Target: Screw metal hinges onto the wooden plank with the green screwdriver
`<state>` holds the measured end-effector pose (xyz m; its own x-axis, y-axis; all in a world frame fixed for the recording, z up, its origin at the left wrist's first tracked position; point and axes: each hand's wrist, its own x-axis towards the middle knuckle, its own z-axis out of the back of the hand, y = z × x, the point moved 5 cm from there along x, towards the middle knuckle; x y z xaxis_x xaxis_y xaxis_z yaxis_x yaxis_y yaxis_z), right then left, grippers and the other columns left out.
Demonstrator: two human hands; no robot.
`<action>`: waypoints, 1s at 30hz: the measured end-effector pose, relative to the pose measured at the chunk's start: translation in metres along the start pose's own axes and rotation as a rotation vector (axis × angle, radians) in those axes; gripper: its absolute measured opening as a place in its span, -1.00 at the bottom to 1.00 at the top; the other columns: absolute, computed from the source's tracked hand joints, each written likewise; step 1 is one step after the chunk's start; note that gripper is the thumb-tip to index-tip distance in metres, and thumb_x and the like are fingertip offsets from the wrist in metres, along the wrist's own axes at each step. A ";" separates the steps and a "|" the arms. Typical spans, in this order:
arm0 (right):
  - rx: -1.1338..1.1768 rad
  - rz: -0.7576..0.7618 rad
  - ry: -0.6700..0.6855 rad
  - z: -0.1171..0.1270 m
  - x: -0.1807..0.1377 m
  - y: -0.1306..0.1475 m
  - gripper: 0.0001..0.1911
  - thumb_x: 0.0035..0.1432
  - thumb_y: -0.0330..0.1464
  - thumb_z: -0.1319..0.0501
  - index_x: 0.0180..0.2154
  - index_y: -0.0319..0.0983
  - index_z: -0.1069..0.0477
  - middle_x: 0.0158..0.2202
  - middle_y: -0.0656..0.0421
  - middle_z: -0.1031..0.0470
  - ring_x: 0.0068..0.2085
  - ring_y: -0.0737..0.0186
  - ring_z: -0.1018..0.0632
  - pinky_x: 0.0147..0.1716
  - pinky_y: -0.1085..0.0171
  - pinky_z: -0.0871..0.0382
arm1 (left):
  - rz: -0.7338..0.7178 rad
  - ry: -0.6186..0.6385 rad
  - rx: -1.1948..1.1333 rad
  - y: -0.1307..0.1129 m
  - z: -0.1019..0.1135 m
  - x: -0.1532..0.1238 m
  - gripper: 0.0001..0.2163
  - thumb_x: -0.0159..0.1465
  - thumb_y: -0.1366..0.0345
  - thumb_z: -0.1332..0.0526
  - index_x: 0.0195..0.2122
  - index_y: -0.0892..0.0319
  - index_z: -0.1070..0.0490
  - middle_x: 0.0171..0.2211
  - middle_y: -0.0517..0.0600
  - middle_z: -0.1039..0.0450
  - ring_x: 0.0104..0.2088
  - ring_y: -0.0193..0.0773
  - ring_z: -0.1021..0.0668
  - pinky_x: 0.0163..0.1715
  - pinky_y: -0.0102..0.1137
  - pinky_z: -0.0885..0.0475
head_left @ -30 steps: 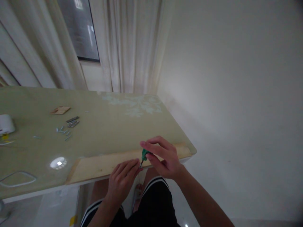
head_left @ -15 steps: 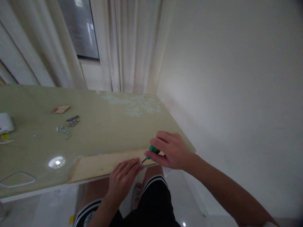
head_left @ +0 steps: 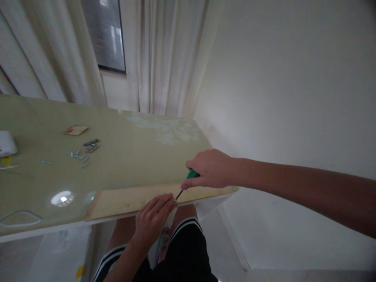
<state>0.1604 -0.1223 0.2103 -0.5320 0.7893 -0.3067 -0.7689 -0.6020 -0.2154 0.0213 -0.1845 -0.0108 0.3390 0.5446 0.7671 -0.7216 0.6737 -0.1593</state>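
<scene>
A long pale wooden board (head_left: 117, 205) lies along the table's front edge. My right hand (head_left: 210, 170) is closed around the green handle of a screwdriver (head_left: 193, 173). Its thin shaft slants down to the left and ends at a small shiny metal piece (head_left: 175, 201) on the board's near edge; the exact kind of that piece is too small to tell. Beside the tip, my left hand (head_left: 154, 215) grips the board's front edge, fingers together on top and thumb low at the rim. What lies under those fingers is hidden.
On the green table (head_left: 141, 156), several loose screws (head_left: 78, 156) lie near metal hinge-like pieces (head_left: 91, 145) and a small wooden piece (head_left: 76, 130). A white object (head_left: 7, 143) stands far left, a white loop (head_left: 20, 218) front left. A wall (head_left: 293, 98) rises at right.
My right hand has turned over the screwdriver, its wrist and forearm swinging up to a flatter angle. The screwdriver tip and my left hand stay in place. The view has shifted slightly.
</scene>
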 end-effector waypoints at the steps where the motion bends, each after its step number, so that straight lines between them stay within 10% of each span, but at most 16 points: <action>1: 0.035 0.064 0.000 0.000 0.001 0.001 -0.47 0.35 0.13 -0.19 -0.15 -0.23 -0.48 -0.19 -0.01 -0.66 -0.25 0.06 -0.61 -0.44 0.25 -0.12 | 0.011 0.000 -0.009 0.001 -0.001 -0.001 -0.81 0.46 0.29 -0.28 0.05 0.04 -0.59 -0.01 -0.07 -0.69 -0.09 -0.16 -0.70 -0.04 -0.27 -0.56; 5: 0.099 0.132 -0.075 -0.003 0.001 0.002 -0.68 0.42 -0.07 -0.22 -0.05 -0.19 -0.40 -0.09 0.05 -0.64 -0.23 0.16 -0.58 -0.42 0.27 -0.11 | 0.103 0.030 -0.063 0.002 -0.001 0.004 -0.85 0.46 0.25 -0.26 -0.02 -0.01 -0.62 -0.05 -0.06 -0.70 -0.10 -0.15 -0.69 -0.14 -0.29 -0.57; 10: 0.064 -0.025 -0.017 0.000 0.003 0.000 -0.46 0.34 0.14 -0.20 -0.01 -0.19 -0.36 -0.22 0.02 -0.67 -0.31 0.09 -0.58 -0.46 0.27 -0.03 | 0.215 0.137 -0.076 0.003 -0.003 0.021 -0.90 0.41 0.15 -0.30 -0.14 -0.01 -0.58 -0.20 -0.05 -0.68 -0.19 -0.11 -0.64 -0.34 -0.29 -0.49; 14: 0.030 0.148 0.040 0.008 0.003 0.014 -0.52 0.31 0.00 -0.32 0.06 -0.16 -0.35 -0.17 0.05 -0.68 -0.27 0.11 -0.61 -0.45 0.28 -0.09 | 0.192 0.146 -0.116 0.003 -0.008 0.027 -0.89 0.43 0.21 -0.28 -0.23 0.00 -0.60 -0.23 -0.05 -0.66 -0.22 -0.10 -0.59 -0.20 -0.21 -0.46; 19: -0.087 -0.034 -0.014 0.010 0.002 0.012 -0.46 0.44 0.08 -0.09 0.03 -0.25 -0.44 -0.22 -0.09 -0.67 -0.26 -0.02 -0.65 -0.43 0.23 -0.18 | 0.209 0.130 -0.177 0.004 -0.013 0.025 -0.90 0.43 0.24 -0.28 -0.13 -0.01 -0.61 -0.12 -0.05 -0.68 -0.11 -0.08 -0.62 -0.13 -0.17 -0.47; 25: -0.190 0.286 0.038 0.011 -0.006 0.023 -0.61 0.39 -0.10 -0.29 0.10 -0.18 -0.40 -0.09 0.03 -0.66 -0.20 0.07 -0.66 -0.45 0.27 -0.18 | 0.248 0.147 -0.211 0.006 -0.015 0.024 -0.93 0.40 0.25 -0.32 -0.16 -0.03 -0.63 -0.10 -0.08 -0.69 -0.07 -0.07 -0.64 0.01 -0.10 -0.49; 30: -0.224 0.073 -0.005 0.009 -0.006 0.019 -0.45 0.51 0.04 0.03 0.03 -0.28 -0.45 -0.26 -0.07 -0.67 -0.23 -0.07 -0.68 -0.43 0.21 -0.23 | 0.188 0.178 -0.192 0.007 -0.016 0.025 -0.84 0.36 0.25 -0.37 -0.04 -0.02 -0.62 0.02 -0.04 -0.67 0.03 -0.01 -0.64 0.22 0.01 -0.41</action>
<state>0.1457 -0.1379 0.2165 -0.5856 0.7429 -0.3244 -0.6305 -0.6689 -0.3937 0.0346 -0.1581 -0.0025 0.3236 0.7358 0.5949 -0.6605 0.6258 -0.4148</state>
